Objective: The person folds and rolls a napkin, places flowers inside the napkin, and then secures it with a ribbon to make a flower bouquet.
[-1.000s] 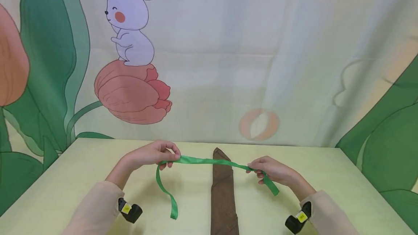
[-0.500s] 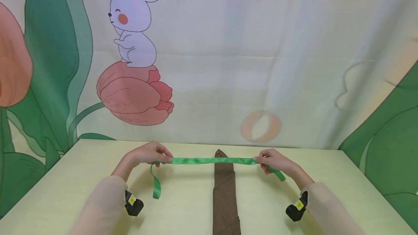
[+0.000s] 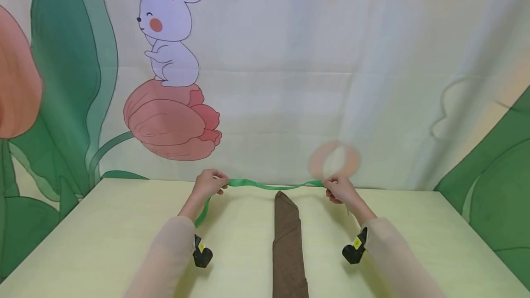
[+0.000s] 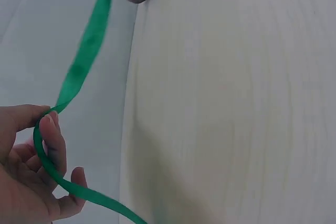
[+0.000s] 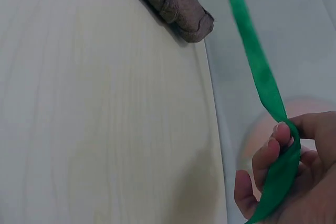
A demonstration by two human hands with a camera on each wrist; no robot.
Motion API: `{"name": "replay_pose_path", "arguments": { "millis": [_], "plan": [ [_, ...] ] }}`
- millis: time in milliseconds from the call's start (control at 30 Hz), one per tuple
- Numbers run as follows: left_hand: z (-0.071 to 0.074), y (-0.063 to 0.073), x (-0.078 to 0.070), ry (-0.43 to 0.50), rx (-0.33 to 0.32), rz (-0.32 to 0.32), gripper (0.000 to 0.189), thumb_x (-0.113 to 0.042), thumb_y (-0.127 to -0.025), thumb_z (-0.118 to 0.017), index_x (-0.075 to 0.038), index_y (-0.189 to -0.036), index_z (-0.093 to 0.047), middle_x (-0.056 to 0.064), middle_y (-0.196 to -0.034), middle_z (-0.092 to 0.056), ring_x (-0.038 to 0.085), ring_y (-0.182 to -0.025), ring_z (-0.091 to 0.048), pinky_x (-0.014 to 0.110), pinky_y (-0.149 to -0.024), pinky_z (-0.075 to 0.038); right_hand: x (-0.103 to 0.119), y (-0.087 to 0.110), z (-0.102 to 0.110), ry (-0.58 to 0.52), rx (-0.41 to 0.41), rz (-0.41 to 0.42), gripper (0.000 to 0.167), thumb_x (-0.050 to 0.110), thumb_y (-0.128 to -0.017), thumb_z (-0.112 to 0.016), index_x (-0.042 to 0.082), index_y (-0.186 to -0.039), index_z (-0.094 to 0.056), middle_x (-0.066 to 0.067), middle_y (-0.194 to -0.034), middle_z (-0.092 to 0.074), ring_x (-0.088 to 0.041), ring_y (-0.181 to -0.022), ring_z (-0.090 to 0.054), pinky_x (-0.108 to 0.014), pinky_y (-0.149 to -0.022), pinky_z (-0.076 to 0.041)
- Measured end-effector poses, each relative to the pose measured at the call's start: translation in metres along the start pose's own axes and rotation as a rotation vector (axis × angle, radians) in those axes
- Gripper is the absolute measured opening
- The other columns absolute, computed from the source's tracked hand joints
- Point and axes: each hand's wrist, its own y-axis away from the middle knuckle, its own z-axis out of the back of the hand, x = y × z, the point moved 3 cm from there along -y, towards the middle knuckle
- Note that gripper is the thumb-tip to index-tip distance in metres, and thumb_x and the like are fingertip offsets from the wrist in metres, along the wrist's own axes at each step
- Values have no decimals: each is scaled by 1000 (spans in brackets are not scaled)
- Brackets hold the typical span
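A green ribbon (image 3: 275,187) stretches between my two hands near the table's back edge, sagging a little in the middle. My left hand (image 3: 210,183) pinches it between thumb and fingers, and a loose tail hangs below. In the left wrist view that tail curves across the palm of the left hand (image 4: 37,166). My right hand (image 3: 340,188) pinches the other part; the right wrist view shows the ribbon (image 5: 257,66) running down over the curled fingers. Just below the span, a rolled brown cloth (image 3: 287,243) lies lengthwise on the table, apart from both hands.
The pale wooden table (image 3: 240,252) ends at a hanging curtain (image 3: 265,82) printed with a rabbit, tulips and leaves. A small black camera sits on each wrist, the left camera (image 3: 203,254) and the right camera (image 3: 354,252).
Both hands have moved forward and closer together, carrying the ribbon from above the brown roll to beyond its far tip. Taut half a second ago, the ribbon now sags slightly.
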Motion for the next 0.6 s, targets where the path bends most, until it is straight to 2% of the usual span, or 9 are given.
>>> {"name": "replay_pose_path", "arguments": {
  "millis": [133, 233, 333, 500, 600],
  "plan": [
    [-15, -5, -3, -18, -19, -1, 18, -17, -88, -58, -2, -97, -61, 9, -82, -64, 17, -65, -60, 30, -66, -44, -5, -5, 3, -34, -56, -54, 20, 13, -92, -45, 2, -76, -52, 1, -53, -49, -8, -44, -44, -22, -45, -42],
    [-21, -7, -5, -24, -44, -24, 18, -16, -87, -59, -2, -97, -62, 9, -81, -65, 17, -62, -60, 27, -62, -43, -8, -7, 5, -105, -86, -80, 22, 12, -93, -45, -7, -87, -53, 0, -52, -51, -8, -44, -45, -22, -45, -41],
    [-25, -8, -7, -53, -68, -39, 18, -16, -86, -60, -2, -97, -64, 9, -80, -66, 18, -62, -61, 26, -59, -42, -12, -8, 6, -147, -100, -99, 24, 13, -94, -45, -10, -97, -52, 0, -55, -55, -8, -44, -48, -22, -46, -42],
    [-30, -9, -8, -117, -63, -31, 18, -14, -84, -62, -2, -97, -67, 8, -80, -66, 20, -63, -62, 24, -57, -40, -20, -8, 8, -181, -98, -145, 21, 14, -94, -46, -7, -99, -50, -1, -59, -58, -8, -45, -48, -23, -47, -43],
    [-31, -10, -7, -139, -84, -14, 16, -14, -84, -62, -3, -95, -67, 7, -79, -66, 17, -61, -60, 26, -59, -40, -23, -8, 9, -131, -126, -137, 19, 13, -93, -46, -5, -93, -50, -1, -57, -57, -7, -42, -45, -23, -46, -41]
  ]
}}
